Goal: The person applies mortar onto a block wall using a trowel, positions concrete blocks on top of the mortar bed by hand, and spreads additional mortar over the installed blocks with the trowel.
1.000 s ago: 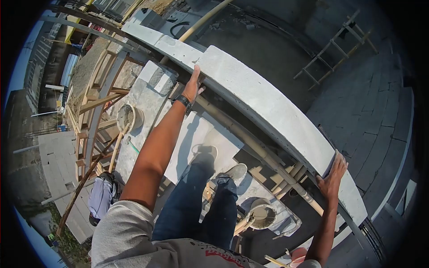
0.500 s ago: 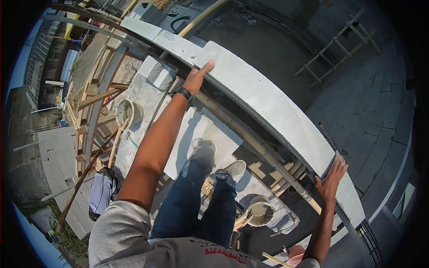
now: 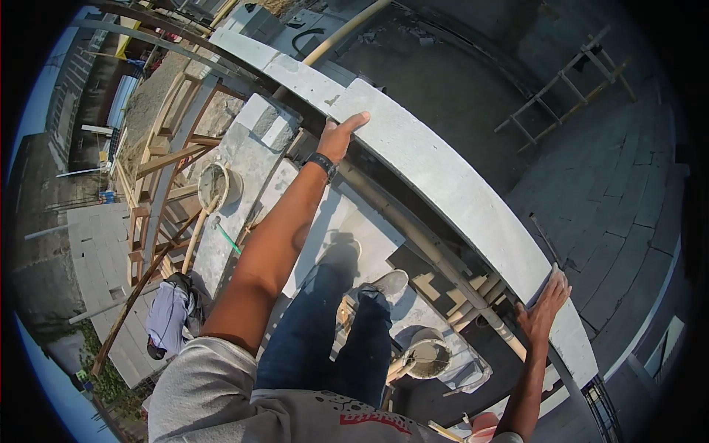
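Observation:
A long white lightweight concrete block (image 3: 443,173) lies along the top of the wall, lengthwise in front of me. My left hand (image 3: 342,138) grips its left end, thumb on the top face and fingers hidden against the near side. Toward the right end, my right hand (image 3: 544,301) clasps it across its width, fingers over the far edge and thumb at the near edge. Another white block (image 3: 303,83) continues the wall at the left, its top lying lower beside the gripped block's end.
Below are planks and a bamboo pole (image 3: 436,255) along the wall. A bucket of mortar (image 3: 219,184) stands left, another bucket (image 3: 428,354) near my feet. Cut blocks (image 3: 267,122) lie on the scaffold board. A wooden ladder-like frame (image 3: 565,88) stands beyond the wall.
The view has shifted slightly, so the scene sits a little further right and lower at the left. Both hands keep their grip, and the block shows no clear movement against its neighbour.

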Tool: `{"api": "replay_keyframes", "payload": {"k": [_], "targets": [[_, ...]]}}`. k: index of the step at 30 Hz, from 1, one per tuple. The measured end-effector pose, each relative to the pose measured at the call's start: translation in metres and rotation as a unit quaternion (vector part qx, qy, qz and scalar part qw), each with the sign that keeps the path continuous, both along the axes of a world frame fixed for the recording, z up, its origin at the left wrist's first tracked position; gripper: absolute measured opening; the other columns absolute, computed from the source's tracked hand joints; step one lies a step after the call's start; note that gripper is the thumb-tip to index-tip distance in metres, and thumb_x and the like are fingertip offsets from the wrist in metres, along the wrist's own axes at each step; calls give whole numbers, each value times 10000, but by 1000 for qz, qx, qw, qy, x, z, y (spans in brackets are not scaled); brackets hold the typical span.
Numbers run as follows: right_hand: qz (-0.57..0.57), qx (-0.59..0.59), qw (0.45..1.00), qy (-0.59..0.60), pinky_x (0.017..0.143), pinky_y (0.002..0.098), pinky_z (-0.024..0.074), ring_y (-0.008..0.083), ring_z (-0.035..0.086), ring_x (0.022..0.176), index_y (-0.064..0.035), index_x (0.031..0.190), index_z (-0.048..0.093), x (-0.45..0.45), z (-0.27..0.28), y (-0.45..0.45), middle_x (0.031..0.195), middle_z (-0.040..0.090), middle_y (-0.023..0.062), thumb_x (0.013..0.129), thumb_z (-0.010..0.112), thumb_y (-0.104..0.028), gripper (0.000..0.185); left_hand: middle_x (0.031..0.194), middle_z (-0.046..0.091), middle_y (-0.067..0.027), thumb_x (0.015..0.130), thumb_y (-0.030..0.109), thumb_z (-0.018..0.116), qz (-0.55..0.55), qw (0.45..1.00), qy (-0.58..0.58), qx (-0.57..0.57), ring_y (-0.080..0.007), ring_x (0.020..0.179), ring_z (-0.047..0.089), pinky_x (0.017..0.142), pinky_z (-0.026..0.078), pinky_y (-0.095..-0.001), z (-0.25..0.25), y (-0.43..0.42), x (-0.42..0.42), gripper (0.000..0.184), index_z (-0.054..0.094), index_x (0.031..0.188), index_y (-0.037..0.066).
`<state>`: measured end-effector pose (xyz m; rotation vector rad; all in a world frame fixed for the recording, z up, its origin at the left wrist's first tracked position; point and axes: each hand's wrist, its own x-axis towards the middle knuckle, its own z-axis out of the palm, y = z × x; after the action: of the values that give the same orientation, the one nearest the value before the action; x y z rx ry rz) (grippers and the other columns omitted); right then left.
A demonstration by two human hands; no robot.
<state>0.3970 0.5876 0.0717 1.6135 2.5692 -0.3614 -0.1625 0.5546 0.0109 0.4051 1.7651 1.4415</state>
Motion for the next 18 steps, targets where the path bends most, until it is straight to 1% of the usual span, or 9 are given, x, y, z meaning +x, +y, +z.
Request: {"api": "replay_keyframes", "payload": {"k": [5,7,10,12,14,15,16,17,18], "targets": [[2,-1,1000,2,1247,572,78,437,253,1450,-21,1548,234,-4,4,0,1507,335,252,538,790,-189,1165,1339,570,-183,757,333,857,25,1000,-16,5,-240,1231,541,1082,396,-311,-18,-1,-6,966,349,1403,-175],[0,-5,1000,3,1246,572,78,439,253,1449,-22,1549,235,-5,6,0,1508,334,253,541,786,-186,1160,1339,570,-181,753,324,860,35,999,-9,-14,-233,1229,540,1084,390,-308,-13,0,-4,966,350,1399,-179],[9,-4,1000,20,1242,576,84,441,257,1448,-28,1551,234,-8,7,3,1504,336,255,553,776,-180,1146,1350,567,-177,754,337,856,13,1000,-21,11,-236,1230,540,1083,385,-312,1,0,3,952,370,1402,-164],[20,6,999,34,1239,581,90,441,262,1446,-33,1553,231,0,1,3,1495,344,257,560,767,-172,1136,1358,568,-162,755,340,851,19,1000,8,19,-240,1238,533,1087,375,-319,-14,-1,-4,920,403,1413,-122],[11,-7,1000,26,1232,584,99,442,274,1438,-41,1555,224,-1,5,5,1481,355,253,561,791,-166,1151,1359,567,-143,770,386,827,4,1000,-5,-21,-232,1264,506,1101,350,-324,-21,-4,-9,821,507,1372,-71],[5,-9,1000,23,1221,597,118,428,299,1415,-50,1559,216,-3,7,6,1452,370,228,522,848,-147,1219,1353,563,-125,783,470,785,-7,998,-16,-57,-248,1245,515,1029,405,-365,-9,-3,-2,779,543,1363,10],[1,-24,999,31,1220,598,121,427,299,1411,-36,1556,218,-3,12,6,1444,370,233,537,846,-161,1204,1347,559,-106,795,555,744,-19,995,-27,-92,-265,1227,525,956,461,-406,3,-1,5,745,579,1354,91],[6,-22,999,29,1219,599,124,426,298,1409,-25,1556,213,3,9,6,1438,369,237,553,846,-193,1198,1408,522,-106,763,625,726,-39,992,-44,-111,-310,1256,501,987,407,-500,-2,0,1,816,548,1406,155],[11,-30,999,42,1219,599,121,431,289,1414,-22,1558,205,5,11,7,1435,368,245,573,830,-262,1191,1435,503,-101,753,630,730,-42,992,-41,-109,-323,1259,497,989,375,-548,-9,-1,-3,835,532,1424,174]]}}
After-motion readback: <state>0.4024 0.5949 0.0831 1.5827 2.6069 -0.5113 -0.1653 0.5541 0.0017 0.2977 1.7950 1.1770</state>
